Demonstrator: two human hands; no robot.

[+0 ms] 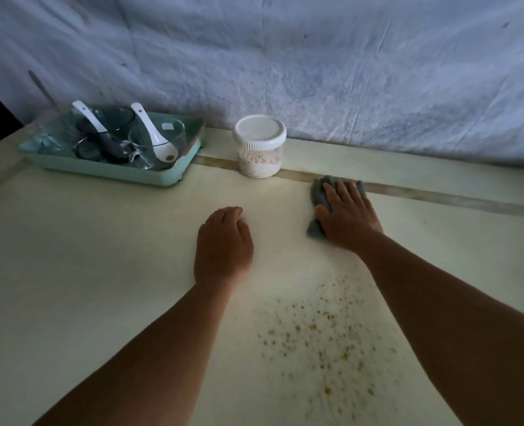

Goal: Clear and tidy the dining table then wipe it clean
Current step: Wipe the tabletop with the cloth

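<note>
Crumbs (322,330) lie bench-near, behind your right hand (348,215), fingers flat on the cloth (319,195); left hand (224,241) loosely curled, empty.

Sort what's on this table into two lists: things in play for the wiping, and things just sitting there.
In play:
- grey crumpled cloth under the right hand
- brown scattered crumbs
- cream table top
- left hand, resting on the table

Sitting there:
- mint green tray of glass cups and white spoons
- white-lidded clear jar

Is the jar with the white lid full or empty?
Partly full. The jar stands upright with its white lid on, and pale grainy stuff fills roughly its lower half; above that the glass looks clear.
</note>
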